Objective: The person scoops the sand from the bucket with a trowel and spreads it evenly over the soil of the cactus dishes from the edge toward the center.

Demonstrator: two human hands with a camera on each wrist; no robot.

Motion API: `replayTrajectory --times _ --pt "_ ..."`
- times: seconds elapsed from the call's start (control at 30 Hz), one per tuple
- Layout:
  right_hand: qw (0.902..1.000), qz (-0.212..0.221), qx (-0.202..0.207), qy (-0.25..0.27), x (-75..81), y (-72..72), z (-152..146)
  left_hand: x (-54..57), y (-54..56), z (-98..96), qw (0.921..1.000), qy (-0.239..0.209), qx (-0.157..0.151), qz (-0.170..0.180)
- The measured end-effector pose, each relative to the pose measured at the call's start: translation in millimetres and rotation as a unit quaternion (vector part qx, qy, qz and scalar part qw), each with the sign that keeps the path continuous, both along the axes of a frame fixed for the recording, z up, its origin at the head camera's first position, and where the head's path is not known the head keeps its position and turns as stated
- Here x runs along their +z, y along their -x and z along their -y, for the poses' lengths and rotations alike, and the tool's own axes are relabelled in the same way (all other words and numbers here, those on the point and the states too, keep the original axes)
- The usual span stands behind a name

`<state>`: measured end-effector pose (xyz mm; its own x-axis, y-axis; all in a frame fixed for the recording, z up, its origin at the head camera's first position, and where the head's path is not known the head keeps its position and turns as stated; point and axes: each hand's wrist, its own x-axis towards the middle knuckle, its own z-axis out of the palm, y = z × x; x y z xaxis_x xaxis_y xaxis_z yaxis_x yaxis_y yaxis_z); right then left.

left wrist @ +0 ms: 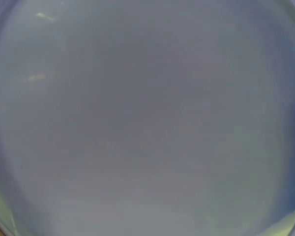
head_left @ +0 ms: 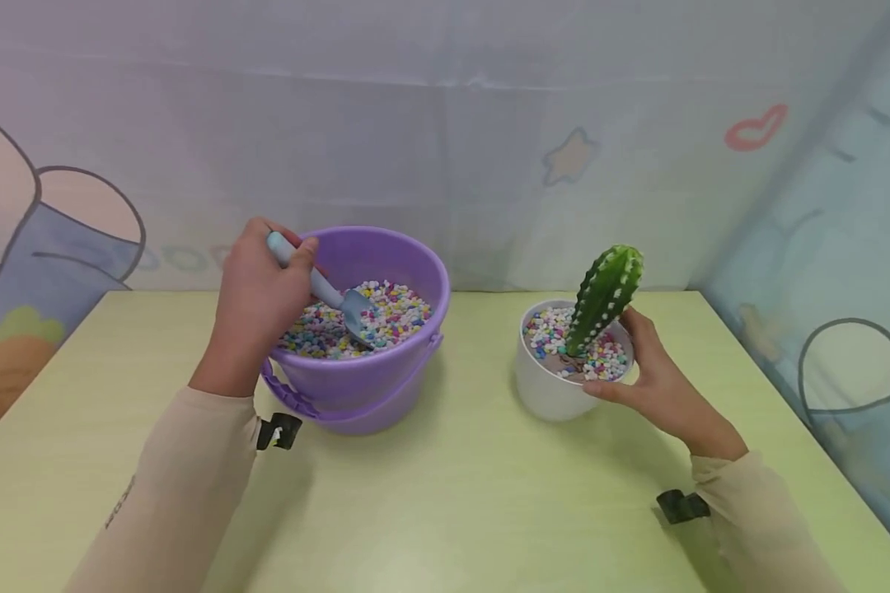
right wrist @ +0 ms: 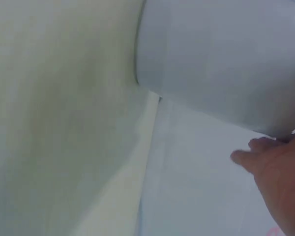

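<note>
My left hand point(head_left: 263, 284) grips the handle of a light-blue toy shovel point(head_left: 356, 313). The shovel's blade lies at the colourful pebbles point(head_left: 404, 309) inside a purple bucket point(head_left: 371, 366). With thumb at the near rim and fingers round the far right side, my right hand point(head_left: 660, 387) holds a white pot point(head_left: 552, 391). A green cactus point(head_left: 604, 296) leans to the right in that pot, with pebbles point(head_left: 549, 329) and a bare brown patch around its base. In the right wrist view, the pot's smooth side point(right wrist: 216, 64) fills the upper right, beside the fingers point(right wrist: 265, 150).
Both vessels stand on a pale yellow-green table point(head_left: 445, 502), the bucket left and the pot right. The bucket's purple handle point(head_left: 386, 403) hangs down its front. Behind the table hangs a printed cloth backdrop point(head_left: 386, 148). A blurred bluish-grey surface point(left wrist: 147, 118) fills the left wrist view.
</note>
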<state>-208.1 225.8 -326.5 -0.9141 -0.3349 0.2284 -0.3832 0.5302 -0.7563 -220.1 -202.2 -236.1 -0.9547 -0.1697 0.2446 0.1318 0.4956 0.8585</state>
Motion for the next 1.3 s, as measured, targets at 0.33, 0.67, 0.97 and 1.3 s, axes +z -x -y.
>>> replayTrajectory --times 0.33,0.67,0.97,1.3 --pt "0.9995 0.001 0.015 0.028 -7.6 2.3 -5.4 2.0 5.9 -0.8 0.9961 -0.084 -0.019 0.015" --pt "0.9989 -0.011 0.032 0.033 -8.2 2.6 1.6 2.2 0.9 9.7 0.9933 -0.091 -0.070 0.015" --pt "0.9996 -0.022 -0.008 0.014 -6.1 -4.6 1.9 0.7 -2.5 5.5 0.9855 -0.084 -0.145 -0.027" --pt "0.9995 -0.029 0.006 0.005 -10.8 -5.1 -2.1 -3.2 -7.0 0.3 0.9930 -0.034 -0.105 -0.041"
